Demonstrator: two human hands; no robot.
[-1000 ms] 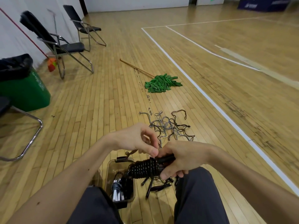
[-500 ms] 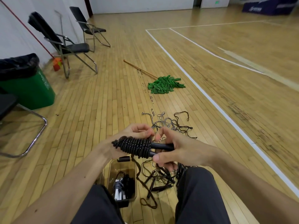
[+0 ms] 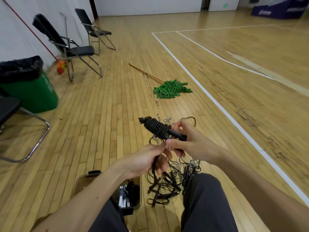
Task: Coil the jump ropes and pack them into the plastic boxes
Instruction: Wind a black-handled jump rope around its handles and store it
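My right hand (image 3: 189,143) grips the black handles of a jump rope (image 3: 157,128), with black cord wound tightly round them; the bundle tilts up and to the left. Just below it, my left hand (image 3: 147,161) pinches the loose tail of the same cord, which hangs down blurred. A clear plastic box (image 3: 80,183) stands on the floor between my knees, with coiled ropes and white handles inside. A tangle of loose jump ropes (image 3: 168,190) lies on the floor under my hands, part of it hidden by them.
A green mop (image 3: 170,89) with a wooden stick lies ahead on the wooden floor. A green bin (image 3: 31,92) with a black liner and folding chairs (image 3: 70,47) stand at the left. A white court line (image 3: 217,101) runs along the right.
The wound bundle has risen and now tilts up to the left. My left hand came off the coil, dropped below it and pulls the cord's tail.
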